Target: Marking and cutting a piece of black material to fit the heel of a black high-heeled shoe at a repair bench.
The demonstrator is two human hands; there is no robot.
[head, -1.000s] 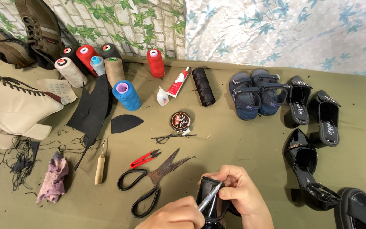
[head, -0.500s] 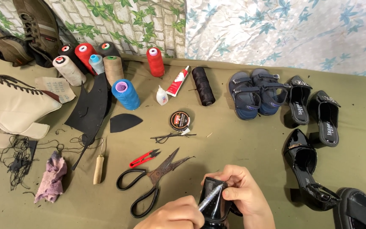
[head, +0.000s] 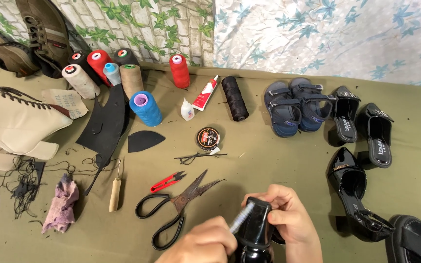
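A: What lies at the far left?

B: A beige boot [head: 10,122], tangled black thread [head: 23,182] and a purple rag [head: 62,204]. Next come thread spools [head: 144,108], an awl [head: 115,194] and big black scissors [head: 179,204].

A: Any containers?

B: A small round tin [head: 208,138], lid on, contents hidden, and a glue tube [head: 204,93], capped.

A: And the hands?

B: At bottom centre. The left hand [head: 203,246] is curled around a thin silvery tool [head: 241,218]. The right hand [head: 288,219] is wrapped around a glossy black shoe [head: 255,233], gripping it firmly.

A: Farther right?

B: Blue sandals [head: 296,104], then black heeled sandals [head: 361,124].
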